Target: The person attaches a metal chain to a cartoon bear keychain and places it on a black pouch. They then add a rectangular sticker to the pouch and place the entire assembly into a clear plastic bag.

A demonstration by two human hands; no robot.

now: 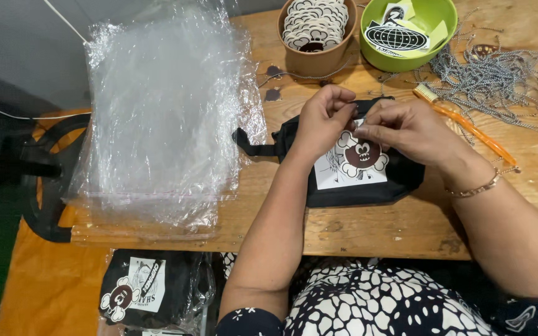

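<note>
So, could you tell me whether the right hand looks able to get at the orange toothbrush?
Probably yes: the orange toothbrush lies uncovered on the wooden table just beyond the right hand, with nothing between them.

Single head cam, no second view, so no overlap. It looks steeply down and forward from above the person's lap onto the wooden desk point(368, 230). Close range: both forearms enter from the bottom edge, and the hands, left hand point(324, 121) and right hand point(400, 127), sit just above frame centre. The desk's far edge runs along the top, its near edge low in frame; floor and orange cloth point(45, 280) show at left.
</note>
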